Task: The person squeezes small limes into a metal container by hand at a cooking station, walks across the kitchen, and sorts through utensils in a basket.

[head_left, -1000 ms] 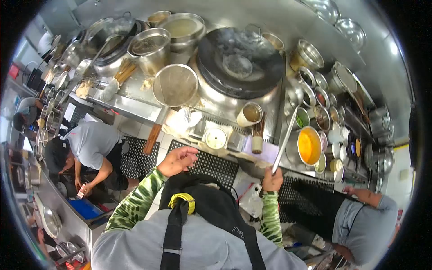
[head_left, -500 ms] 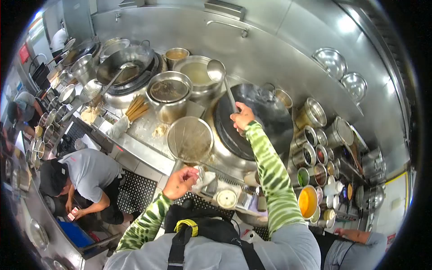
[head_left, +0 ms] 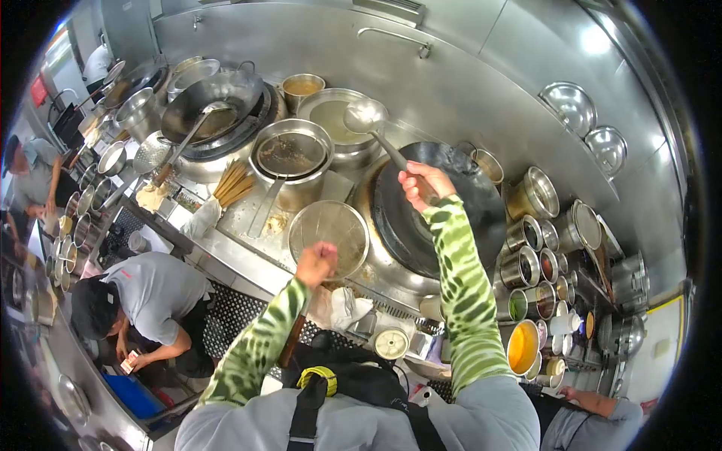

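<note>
Ladle (head_left: 364, 116) held out over the pot (head_left: 359, 155).
From my station, I see the right hand (head_left: 426, 185) gripping its handle above the wok (head_left: 481, 225); that length probably keeps the fingers clear of the pot. The left hand (head_left: 317, 263) is blurred in front of the strainer (head_left: 342, 229) (I cannot tell whether it is open, closed or touching anything).

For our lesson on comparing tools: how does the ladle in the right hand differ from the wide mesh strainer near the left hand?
The ladle is held up in the right hand; the strainer lies on the worktop. The ladle's head is solid and smaller; the strainer's head is mesh and wider. Both heads are round.
</note>
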### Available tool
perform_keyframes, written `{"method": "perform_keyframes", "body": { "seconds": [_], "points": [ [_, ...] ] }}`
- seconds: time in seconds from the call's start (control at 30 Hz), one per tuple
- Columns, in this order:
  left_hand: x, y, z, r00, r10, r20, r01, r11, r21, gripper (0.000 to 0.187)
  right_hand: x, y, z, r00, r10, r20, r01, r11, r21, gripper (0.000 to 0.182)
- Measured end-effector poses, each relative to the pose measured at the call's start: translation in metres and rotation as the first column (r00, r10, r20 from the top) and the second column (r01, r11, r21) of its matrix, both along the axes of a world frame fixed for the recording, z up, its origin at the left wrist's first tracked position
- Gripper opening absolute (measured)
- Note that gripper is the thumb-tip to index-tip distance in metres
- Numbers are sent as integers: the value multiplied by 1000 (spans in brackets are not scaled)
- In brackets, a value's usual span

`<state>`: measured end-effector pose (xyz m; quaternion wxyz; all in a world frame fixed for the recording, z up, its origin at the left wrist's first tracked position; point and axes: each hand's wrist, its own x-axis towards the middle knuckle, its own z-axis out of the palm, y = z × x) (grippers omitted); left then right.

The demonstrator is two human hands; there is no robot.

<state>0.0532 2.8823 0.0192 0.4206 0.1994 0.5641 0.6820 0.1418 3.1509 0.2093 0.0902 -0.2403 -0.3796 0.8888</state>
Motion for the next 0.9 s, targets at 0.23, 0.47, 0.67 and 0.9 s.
{"method": "perform_keyframes", "body": {
  "seconds": [0.23,0.47,0.67,0.9],
  "points": [
    [-63,142,-21,998,53,-26,-53,998,-37,18,132,-70,40,1000,-29,-11,29,999,-13,40],
    [-90,192,-48,761,-91,-642,128,992,12,9,239,-101,31,991,5,136,-32,981,193,61],
    [-137,190,-109,423,-523,-740,209,851,-482,11,264,-119,5,968,45,245,-161,865,476,65],
    [-45,140,-9,547,-322,-773,-212,840,-500,23,228,-135,-43,993,-85,82,12,759,651,63]
  ]
}}
